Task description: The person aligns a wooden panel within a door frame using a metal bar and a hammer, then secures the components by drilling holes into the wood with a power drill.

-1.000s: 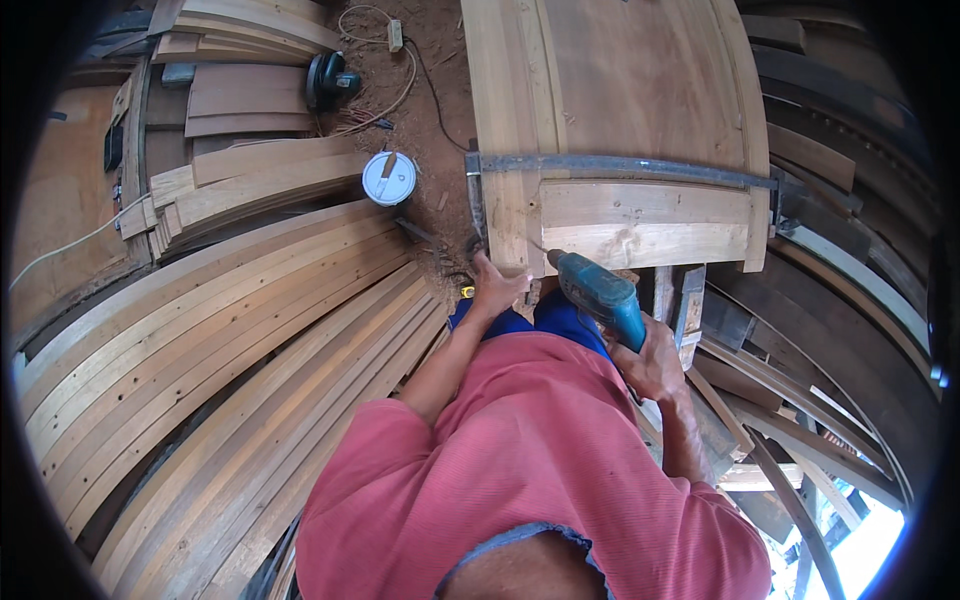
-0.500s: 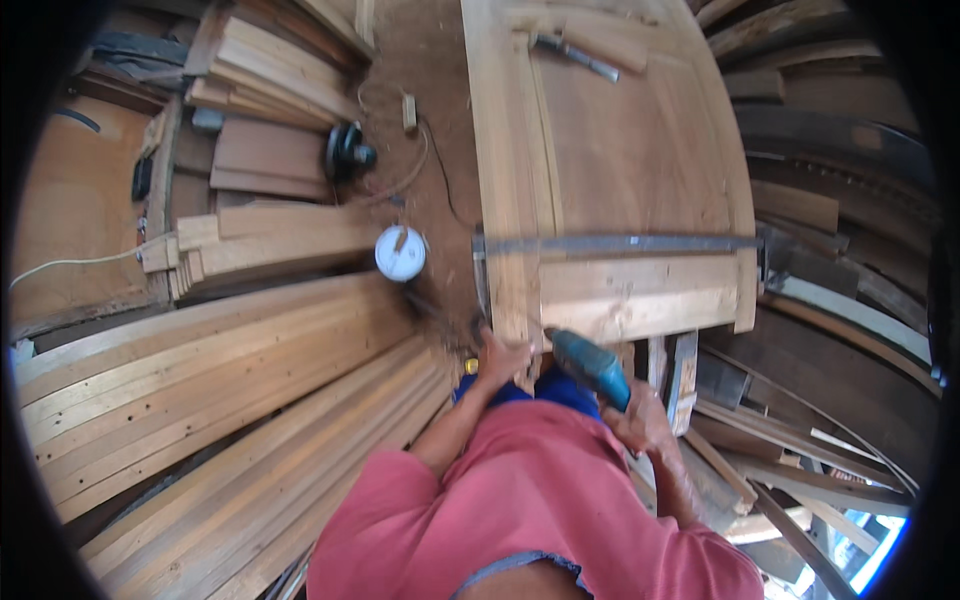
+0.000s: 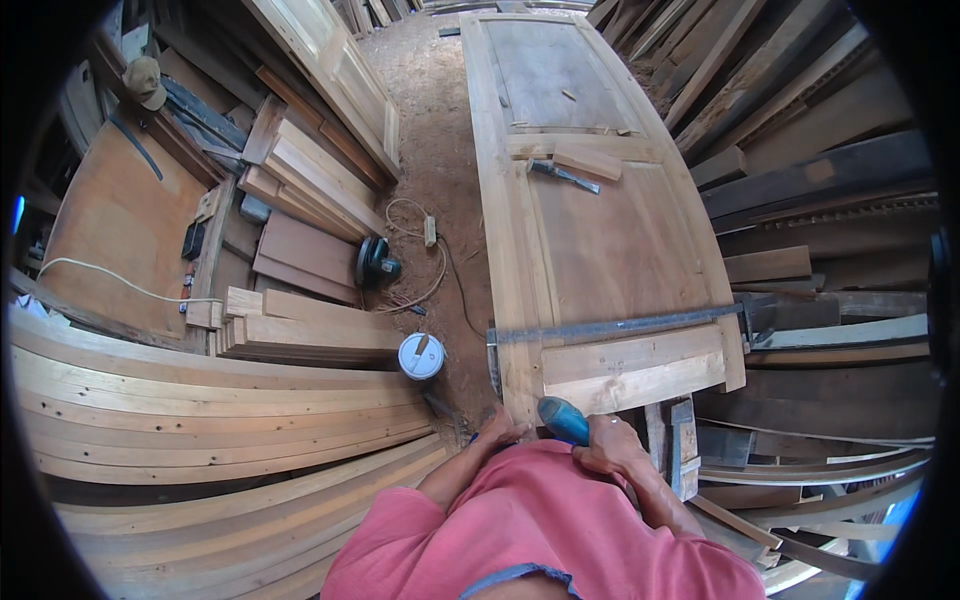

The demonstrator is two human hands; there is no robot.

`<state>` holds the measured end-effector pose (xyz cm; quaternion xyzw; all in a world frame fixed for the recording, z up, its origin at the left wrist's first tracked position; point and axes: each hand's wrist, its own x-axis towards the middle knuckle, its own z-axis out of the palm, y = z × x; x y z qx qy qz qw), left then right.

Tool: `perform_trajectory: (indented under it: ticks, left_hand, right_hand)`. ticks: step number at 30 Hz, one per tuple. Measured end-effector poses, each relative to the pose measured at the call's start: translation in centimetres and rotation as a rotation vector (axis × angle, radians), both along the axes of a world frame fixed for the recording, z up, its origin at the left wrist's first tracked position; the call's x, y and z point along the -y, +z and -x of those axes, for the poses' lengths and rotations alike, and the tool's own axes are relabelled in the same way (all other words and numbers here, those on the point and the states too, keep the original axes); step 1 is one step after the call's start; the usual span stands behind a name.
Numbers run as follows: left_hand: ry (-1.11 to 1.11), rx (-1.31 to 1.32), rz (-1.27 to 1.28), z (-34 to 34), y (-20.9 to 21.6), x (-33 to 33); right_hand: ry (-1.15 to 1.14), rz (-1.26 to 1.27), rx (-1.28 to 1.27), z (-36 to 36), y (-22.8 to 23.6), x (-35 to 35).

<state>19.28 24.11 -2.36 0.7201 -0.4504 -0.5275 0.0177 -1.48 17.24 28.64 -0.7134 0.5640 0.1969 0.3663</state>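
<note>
A panelled wooden door (image 3: 632, 232) lies flat in front of me, its near end close to my body. In my right hand (image 3: 612, 445) is a teal power drill (image 3: 564, 419), gripped at its rear and angled toward the door's near left end; its tip is hard to make out. At the near left corner, my left hand (image 3: 496, 431) closes round the end of the door's side rail, with some fingers hidden. A long metal bar clamp (image 3: 620, 326) spans the door's width just beyond. Farther up lie a chisel (image 3: 565, 176) and a small wood block (image 3: 588, 161).
Left of the door stands a white bucket (image 3: 421, 356) with a stick-like piece on its lid. Behind it are a dark green power tool (image 3: 376, 263) and a socket box (image 3: 430, 231) with cords on the dirt floor. Stacked planks (image 3: 220, 418) line the left; timber (image 3: 820, 190) crowds the right.
The view has tilted up, so more of the door's far end shows and everything sits lower. The drill now appears more foreshortened and nearer my body. Both hands keep their holds.
</note>
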Motion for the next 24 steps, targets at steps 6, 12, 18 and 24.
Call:
perform_trajectory:
  ticks: [6,12,18,24]
  left_hand:
    - [-0.041,-0.051,0.031,-0.6,-0.5,0.5]
    - [-0.111,-0.009,0.056,-1.0,-0.5,0.4]
    - [-0.004,-0.031,0.016,-1.5,1.5,-0.2]
    - [-0.015,-0.098,-0.033,-1.7,2.5,0.1]
  right_hand:
    - [0.036,-0.020,-0.043,-1.1,1.4,-0.6]
    - [0.046,-0.009,-0.047,-1.5,1.7,-1.1]
    - [0.059,0.004,-0.052,-1.7,1.2,-1.3]
    - [0.094,0.036,-0.047,-1.6,0.8,-1.3]
